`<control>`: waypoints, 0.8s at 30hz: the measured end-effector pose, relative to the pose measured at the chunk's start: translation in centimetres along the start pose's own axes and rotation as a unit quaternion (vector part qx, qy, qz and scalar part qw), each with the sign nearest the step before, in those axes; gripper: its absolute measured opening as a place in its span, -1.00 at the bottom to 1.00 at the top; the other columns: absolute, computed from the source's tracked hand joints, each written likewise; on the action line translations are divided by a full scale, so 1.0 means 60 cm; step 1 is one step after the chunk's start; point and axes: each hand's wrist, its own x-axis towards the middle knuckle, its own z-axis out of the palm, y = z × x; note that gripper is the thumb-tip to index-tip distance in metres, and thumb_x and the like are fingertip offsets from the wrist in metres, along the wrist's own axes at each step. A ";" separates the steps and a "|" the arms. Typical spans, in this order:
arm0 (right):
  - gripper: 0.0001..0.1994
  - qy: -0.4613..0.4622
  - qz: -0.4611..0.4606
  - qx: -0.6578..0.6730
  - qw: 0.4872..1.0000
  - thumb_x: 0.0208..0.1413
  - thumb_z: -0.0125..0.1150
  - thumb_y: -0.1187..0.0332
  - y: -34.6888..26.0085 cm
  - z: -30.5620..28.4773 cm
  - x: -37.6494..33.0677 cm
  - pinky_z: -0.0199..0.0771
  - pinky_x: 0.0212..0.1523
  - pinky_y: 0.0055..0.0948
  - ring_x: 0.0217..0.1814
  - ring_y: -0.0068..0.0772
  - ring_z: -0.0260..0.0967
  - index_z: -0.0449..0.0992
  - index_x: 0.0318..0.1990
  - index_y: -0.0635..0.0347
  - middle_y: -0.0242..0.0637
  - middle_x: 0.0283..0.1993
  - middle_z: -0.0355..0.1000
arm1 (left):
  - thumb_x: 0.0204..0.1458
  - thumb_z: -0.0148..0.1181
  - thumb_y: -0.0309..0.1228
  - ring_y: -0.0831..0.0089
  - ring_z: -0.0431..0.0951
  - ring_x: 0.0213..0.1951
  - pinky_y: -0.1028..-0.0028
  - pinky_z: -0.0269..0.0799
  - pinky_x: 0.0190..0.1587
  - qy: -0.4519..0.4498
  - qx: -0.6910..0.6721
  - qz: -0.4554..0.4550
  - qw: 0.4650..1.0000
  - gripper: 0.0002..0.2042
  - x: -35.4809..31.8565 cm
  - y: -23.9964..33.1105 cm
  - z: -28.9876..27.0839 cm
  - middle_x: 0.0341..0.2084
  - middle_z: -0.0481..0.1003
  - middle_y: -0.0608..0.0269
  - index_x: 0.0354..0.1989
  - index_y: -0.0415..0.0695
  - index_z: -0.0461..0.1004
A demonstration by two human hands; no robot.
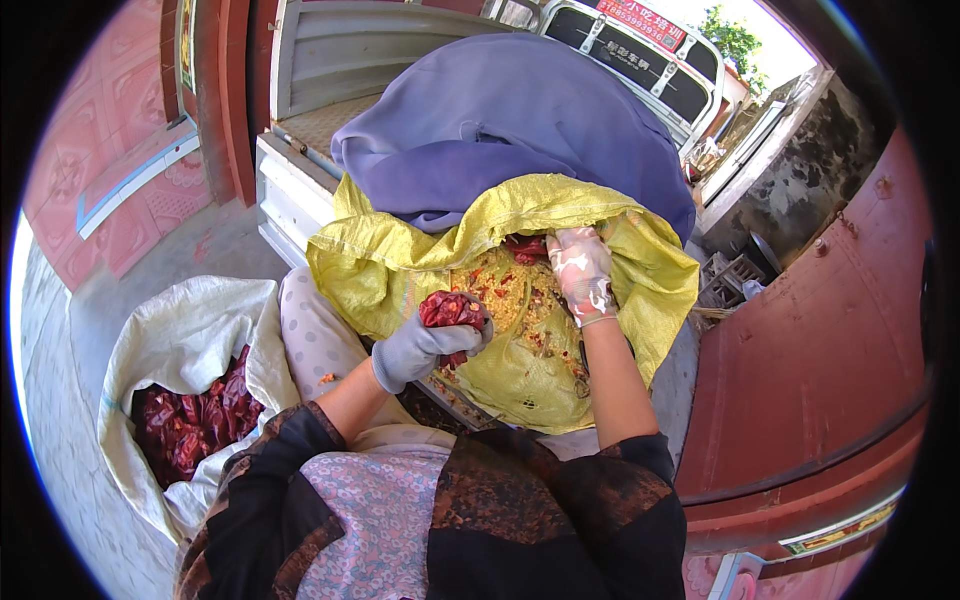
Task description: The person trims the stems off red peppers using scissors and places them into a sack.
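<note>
My left hand point(413, 352), in a grey glove, is closed around a clump of wrinkled dried red chilies point(452, 311). It hovers over the near side of a yellow woven sack point(648, 262). Yellow seeds and red scraps point(505, 285) lie scattered on the sack's spread-out flap. My right hand point(581, 268), gloved in a pink and white camouflage pattern, reaches to the sack's mouth beside more red chilies point(527, 249). Its fingertips are hidden there by the sack's fold, so their grip does not show.
At my left stands a white woven sack point(190, 308), open, with dried red chilies point(205, 412) inside. A purple-blue cloth point(510, 100) covers a large bulk behind the yellow sack, on a cargo vehicle's bed point(345, 118). A red metal door point(800, 350) stands at the right.
</note>
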 end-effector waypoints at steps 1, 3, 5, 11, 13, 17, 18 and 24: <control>-0.75 0.014 0.058 0.033 0.998 0.02 0.02 0.18 -0.017 -0.056 -0.009 0.38 -0.27 -0.22 -0.28 -0.16 0.38 0.46 -0.35 0.18 -0.15 -0.39 0.40 | -0.09 0.21 -0.29 0.51 0.35 -0.43 0.52 0.25 -0.36 -0.014 0.020 -0.003 1.000 -0.75 0.004 -0.001 -0.005 -0.49 0.40 0.24 -0.33 -0.15 0.37; -0.78 0.061 0.071 0.050 0.994 0.03 0.05 0.19 0.008 -0.072 -0.020 0.38 -0.25 -0.19 -0.26 -0.09 0.39 0.47 -0.32 0.14 -0.15 -0.35 0.42 | -0.07 0.16 -0.35 0.60 0.36 -0.42 0.59 0.26 -0.38 0.006 0.021 -0.014 1.000 -0.81 0.010 0.002 0.009 -0.46 0.43 0.31 -0.33 -0.19 0.44; -0.83 0.091 0.094 0.139 0.982 0.03 0.08 0.29 0.008 -0.112 -0.033 0.35 -0.27 -0.27 -0.29 -0.16 0.40 0.49 -0.35 0.19 -0.14 -0.35 0.44 | -0.06 0.12 -0.39 0.65 0.38 -0.41 0.64 0.27 -0.38 0.021 0.073 -0.025 0.997 -0.77 0.018 -0.004 0.013 -0.41 0.47 0.34 -0.25 -0.23 0.48; -0.90 0.124 0.166 0.385 0.899 0.03 0.12 0.42 0.010 -0.141 -0.061 0.34 -0.39 -0.48 -0.44 -0.43 0.37 0.51 -0.33 0.23 -0.26 -0.39 0.46 | -0.07 0.16 -0.43 0.58 0.44 -0.20 0.54 0.35 -0.12 0.052 0.147 -0.007 0.988 -0.66 0.050 0.000 0.046 -0.24 0.49 0.27 -0.07 -0.25 0.43; -0.93 0.160 0.202 0.528 0.810 0.03 0.12 0.53 0.007 -0.136 -0.071 0.26 -0.48 -0.66 -0.49 -0.70 0.27 0.50 -0.33 0.29 -0.36 -0.37 0.47 | -0.08 0.22 -0.44 0.64 0.41 -0.22 0.58 0.35 -0.15 0.066 0.143 -0.040 0.987 -0.65 0.065 0.014 0.059 -0.25 0.48 0.33 -0.07 -0.23 0.43; -0.89 0.198 0.165 0.606 0.753 0.04 0.07 0.60 -0.045 -0.178 -0.088 0.39 -0.45 -0.63 -0.33 -0.54 0.41 0.49 -0.27 0.36 -0.22 -0.21 0.48 | -0.11 0.28 -0.51 0.64 0.43 -0.23 0.55 0.36 -0.11 0.052 0.101 0.002 0.994 -0.65 0.095 -0.002 0.076 -0.25 0.49 0.35 -0.09 -0.22 0.42; -0.89 0.200 0.168 0.611 0.747 0.04 0.08 0.60 -0.051 -0.180 -0.089 0.39 -0.45 -0.64 -0.34 -0.54 0.41 0.49 -0.27 0.36 -0.22 -0.21 0.47 | -0.08 0.25 -0.49 0.64 0.43 -0.23 0.55 0.36 -0.12 0.034 0.110 0.012 0.993 -0.65 0.099 -0.006 0.081 -0.25 0.48 0.36 -0.08 -0.22 0.41; -0.90 0.239 0.223 0.616 0.717 0.03 0.14 0.56 -0.070 -0.173 -0.085 0.30 -0.42 -0.66 -0.43 -0.70 0.29 0.51 -0.27 0.33 -0.37 -0.33 0.48 | -0.01 0.17 -0.45 0.59 0.47 -0.32 0.50 0.43 -0.29 0.029 0.029 -0.082 0.996 -0.77 0.111 -0.021 0.100 -0.32 0.50 0.36 -0.15 -0.15 0.44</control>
